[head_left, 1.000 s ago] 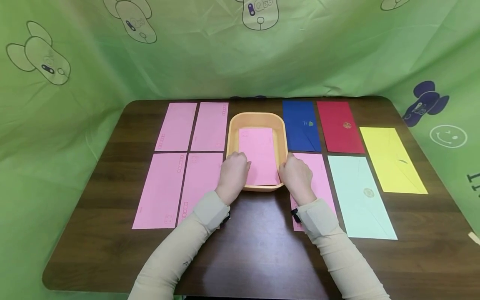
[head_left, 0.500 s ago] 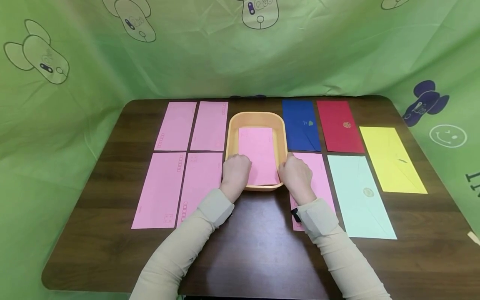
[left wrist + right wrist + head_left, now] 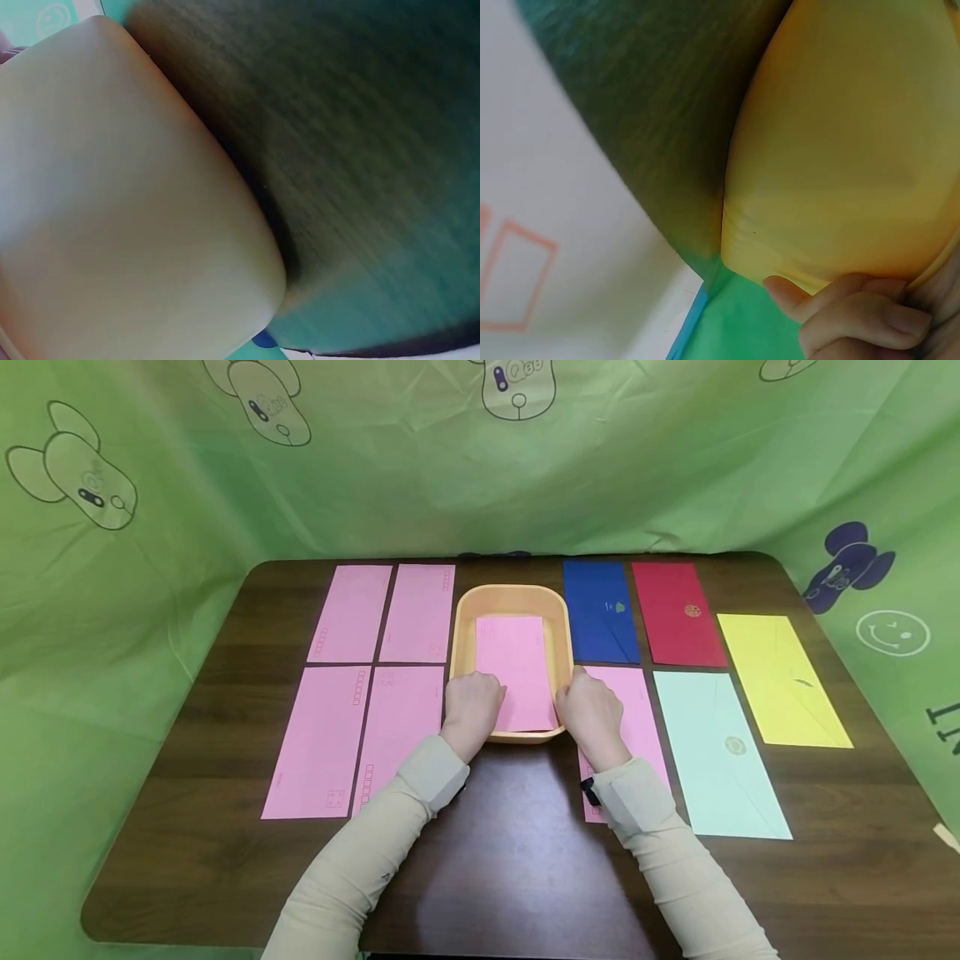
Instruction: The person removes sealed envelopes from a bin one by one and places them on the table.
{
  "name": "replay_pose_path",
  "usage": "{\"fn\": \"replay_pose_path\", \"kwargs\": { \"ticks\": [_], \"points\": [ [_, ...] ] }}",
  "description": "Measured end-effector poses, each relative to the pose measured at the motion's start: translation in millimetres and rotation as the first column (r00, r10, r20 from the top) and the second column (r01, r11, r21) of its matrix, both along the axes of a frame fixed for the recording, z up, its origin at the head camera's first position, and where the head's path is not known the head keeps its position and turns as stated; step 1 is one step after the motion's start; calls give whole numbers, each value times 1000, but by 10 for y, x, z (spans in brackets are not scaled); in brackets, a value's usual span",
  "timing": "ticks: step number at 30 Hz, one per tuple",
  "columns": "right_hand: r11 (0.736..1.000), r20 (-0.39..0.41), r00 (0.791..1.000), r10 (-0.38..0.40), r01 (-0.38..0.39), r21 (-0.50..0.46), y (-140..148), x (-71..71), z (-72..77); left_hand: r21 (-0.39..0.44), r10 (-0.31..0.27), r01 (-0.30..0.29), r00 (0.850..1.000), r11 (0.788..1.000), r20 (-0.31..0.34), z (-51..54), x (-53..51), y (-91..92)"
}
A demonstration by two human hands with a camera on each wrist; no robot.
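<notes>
A pale orange plastic tray [image 3: 512, 597] stands at the middle of the table, with a pink envelope [image 3: 513, 660] lying in it. My left hand [image 3: 474, 708] grips the tray's near left rim; its fingers are mostly hidden in the head view. On the near right rim is my right hand [image 3: 592, 710], which grips it likewise. The right wrist view has curled fingers [image 3: 862, 322] against the tray wall [image 3: 840, 150]. Mostly the tray's outer wall [image 3: 135, 195] fills the left wrist view.
Several pink envelopes [image 3: 318, 743] lie left of the tray, and another pink envelope [image 3: 626, 702] lies partly under the right forearm. To the right are blue [image 3: 600, 610], red [image 3: 675, 610], yellow [image 3: 783, 681] and mint green [image 3: 716, 752] envelopes on the brown table [image 3: 495, 860].
My left hand has shifted slightly right along the tray's rim, its wrist turning inward. The right hand, the tray and the envelopes stay in place.
</notes>
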State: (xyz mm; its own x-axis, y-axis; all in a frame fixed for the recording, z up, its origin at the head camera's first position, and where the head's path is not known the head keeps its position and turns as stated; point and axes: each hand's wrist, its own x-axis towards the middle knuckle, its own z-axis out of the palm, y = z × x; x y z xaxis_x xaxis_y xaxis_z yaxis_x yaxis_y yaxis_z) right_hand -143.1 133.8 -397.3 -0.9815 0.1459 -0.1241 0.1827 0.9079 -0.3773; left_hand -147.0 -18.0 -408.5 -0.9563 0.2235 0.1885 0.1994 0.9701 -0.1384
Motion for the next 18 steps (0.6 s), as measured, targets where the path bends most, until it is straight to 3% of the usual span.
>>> {"fn": "replay_pose_path", "kwargs": {
  "ticks": [8,15,18],
  "points": [
    [1000,-26,1000,7,-7,-5,8,18,4,114,43,-46,999,992,23,-7,-15,-17],
    [1000,-21,1000,7,-7,-9,7,18,7,285,56,-31,995,958,-79,-18,11,-52],
    [1000,-17,1000,9,-9,-10,2,15,9,353,46,-17,996,935,-74,-16,23,-77]
  ]
}}
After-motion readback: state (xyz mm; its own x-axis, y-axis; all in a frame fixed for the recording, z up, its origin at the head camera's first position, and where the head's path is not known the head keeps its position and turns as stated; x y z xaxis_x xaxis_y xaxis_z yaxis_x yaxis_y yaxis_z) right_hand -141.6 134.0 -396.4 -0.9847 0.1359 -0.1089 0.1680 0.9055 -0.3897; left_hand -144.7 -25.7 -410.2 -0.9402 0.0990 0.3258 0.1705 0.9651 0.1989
